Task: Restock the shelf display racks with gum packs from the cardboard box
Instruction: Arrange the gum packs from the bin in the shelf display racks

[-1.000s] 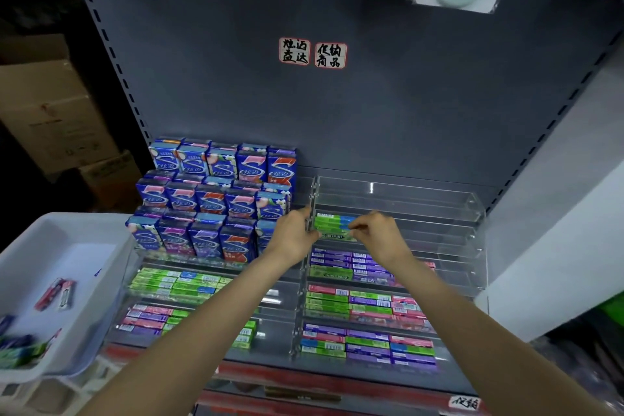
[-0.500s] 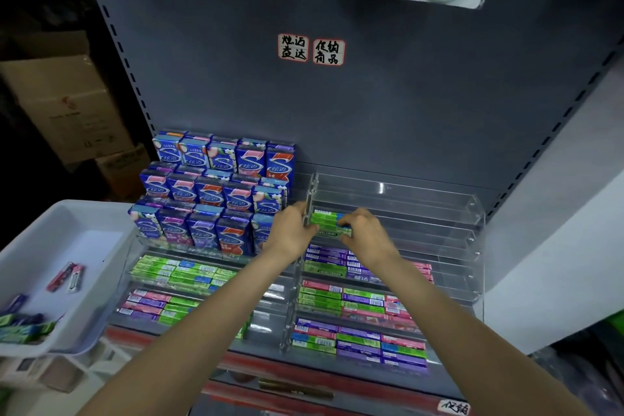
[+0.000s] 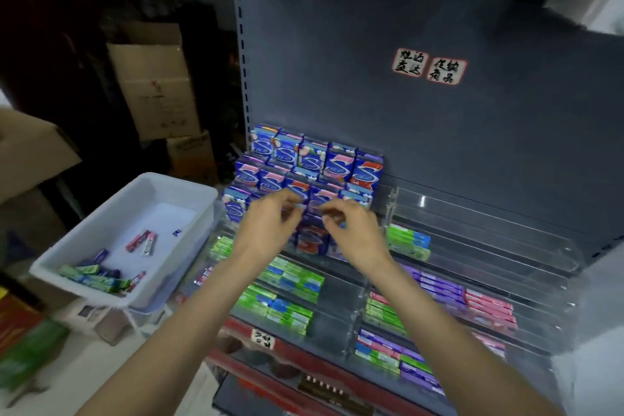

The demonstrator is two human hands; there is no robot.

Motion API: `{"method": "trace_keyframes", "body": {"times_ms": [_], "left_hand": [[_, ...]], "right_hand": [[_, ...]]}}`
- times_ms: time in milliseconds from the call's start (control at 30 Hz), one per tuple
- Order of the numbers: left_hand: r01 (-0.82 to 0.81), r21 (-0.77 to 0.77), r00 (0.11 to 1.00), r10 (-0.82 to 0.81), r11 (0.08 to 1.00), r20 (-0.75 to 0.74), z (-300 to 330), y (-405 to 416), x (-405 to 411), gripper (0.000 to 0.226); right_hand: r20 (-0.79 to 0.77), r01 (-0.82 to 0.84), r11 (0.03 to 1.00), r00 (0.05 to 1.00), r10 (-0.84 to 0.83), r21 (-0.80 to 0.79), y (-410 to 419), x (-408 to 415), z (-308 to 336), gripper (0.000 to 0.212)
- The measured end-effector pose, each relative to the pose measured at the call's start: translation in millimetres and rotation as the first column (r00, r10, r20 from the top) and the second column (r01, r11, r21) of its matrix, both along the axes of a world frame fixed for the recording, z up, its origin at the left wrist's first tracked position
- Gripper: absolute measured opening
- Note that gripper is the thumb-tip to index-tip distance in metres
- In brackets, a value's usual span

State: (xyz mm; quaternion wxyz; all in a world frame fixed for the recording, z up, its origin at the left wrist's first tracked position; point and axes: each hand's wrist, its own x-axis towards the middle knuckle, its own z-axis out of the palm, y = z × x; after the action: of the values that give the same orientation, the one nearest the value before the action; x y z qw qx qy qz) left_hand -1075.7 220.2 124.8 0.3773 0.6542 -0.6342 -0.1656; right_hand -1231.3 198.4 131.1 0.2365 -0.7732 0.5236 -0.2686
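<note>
Against the grey shelf backboard (image 3: 337, 78), my left hand (image 3: 270, 226) and right hand (image 3: 351, 233) hover loosely curled, seemingly empty, ready for the tray's (image 3: 101, 236) remaining gum packs (image 3: 91, 275).

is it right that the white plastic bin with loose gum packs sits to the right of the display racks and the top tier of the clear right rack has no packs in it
Not quite. The head view shows the white plastic bin with loose gum packs to the left of the display racks, not the right. The rest holds: the top tier of the clear right rack has no packs in it.
</note>
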Motion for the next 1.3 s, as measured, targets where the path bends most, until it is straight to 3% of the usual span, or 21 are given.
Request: {"method": "trace_keyframes", "body": {"times_ms": [200,367,567,800,933,1100,1300], "left_hand": [[-0.136,0.059,0.99,0.133,0.989,0.053,-32.9,18.6,146.7,0.011],[-0.223,0.241,0.974,0.224,0.945,0.023,-75.6,19.3,287.5,0.009],[-0.224,0.466,0.972,0.229,0.856,0.047,-139.6,-4.2,386.0,0.018],[-0.132,0.64,0.991,0.08,0.757,0.111,-217.5,-62.9,432.2,0.039],[-0.134,0.703,0.991,0.087,0.698,0.102,-252.5,-90.4,443.7,0.048],[-0.145,0.748,0.989,0.098,0.648,0.107,-284.1,-116.9,450.4,0.038],[-0.11,0.742,0.994,0.084,0.661,0.073,-294.9,-134.0,447.3,0.022]], "right_hand": [[-0.009,-0.108,0.992,0.994,0.108,0.058,1.8,148.7,-24.4,0.023],[-0.047,-0.153,0.968,0.985,0.165,0.199,-4.9,286.2,-66.1,0.025],[-0.12,-0.098,0.898,0.979,0.164,0.429,-39.0,386.7,-132.6,0.032],[-0.273,0.051,0.817,0.953,0.133,0.575,-96.4,441.1,-213.5,0.056],[-0.389,0.157,0.763,0.911,0.133,0.627,-118.1,454.2,-256.8,0.066],[-0.529,0.194,0.828,0.837,0.14,0.527,-136.2,457.7,-285.1,0.06],[-0.484,0.249,0.826,0.875,0.032,0.505,-143.9,465.3,-294.4,0.063]]}}
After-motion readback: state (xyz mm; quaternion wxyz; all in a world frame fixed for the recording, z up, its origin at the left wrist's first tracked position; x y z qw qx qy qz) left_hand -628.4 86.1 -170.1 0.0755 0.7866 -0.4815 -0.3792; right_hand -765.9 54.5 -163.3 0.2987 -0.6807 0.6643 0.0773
